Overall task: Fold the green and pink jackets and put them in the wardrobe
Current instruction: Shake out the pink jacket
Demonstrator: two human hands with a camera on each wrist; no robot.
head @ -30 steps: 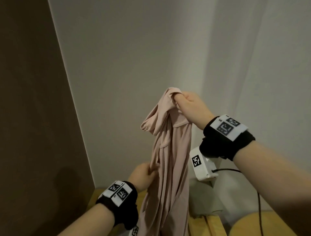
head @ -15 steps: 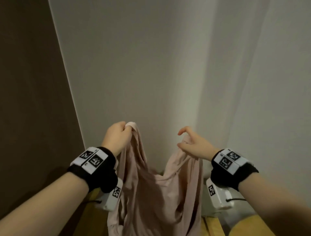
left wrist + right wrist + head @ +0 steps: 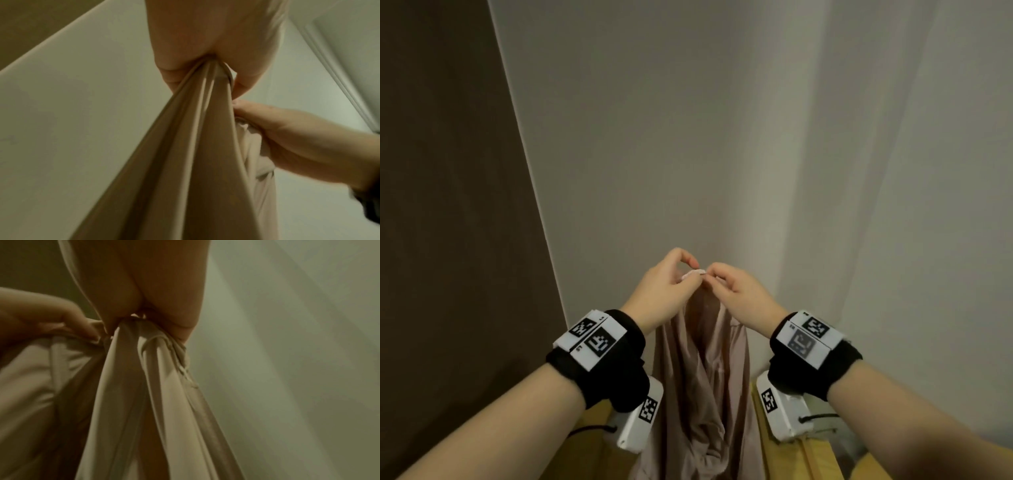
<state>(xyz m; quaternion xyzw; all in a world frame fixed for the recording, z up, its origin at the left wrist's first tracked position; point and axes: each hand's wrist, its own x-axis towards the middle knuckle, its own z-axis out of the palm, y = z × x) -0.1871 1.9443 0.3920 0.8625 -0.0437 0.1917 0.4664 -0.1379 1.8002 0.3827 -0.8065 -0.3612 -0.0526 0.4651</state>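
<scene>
The pink jacket (image 3: 703, 383) hangs in long folds in front of me, held up in the air. My left hand (image 3: 671, 284) and right hand (image 3: 736, 291) meet at its top edge, fingertips almost touching, each pinching the fabric. In the left wrist view the pink jacket (image 3: 185, 162) bunches out of my left hand (image 3: 205, 53), with the right hand (image 3: 287, 139) beside it. In the right wrist view the pink jacket (image 3: 148, 394) drops from my right hand (image 3: 148, 288). The green jacket is out of sight.
A pale wall (image 3: 688, 137) fills the view ahead, with a dark brown panel (image 3: 448, 240) on the left. Below are a wooden surface (image 3: 791, 455) and a round wooden edge (image 3: 866, 469) at lower right.
My left hand rose and took the jacket's top edge. Both hands, apart half a second ago, have come together at the middle, so the jacket now hangs doubled.
</scene>
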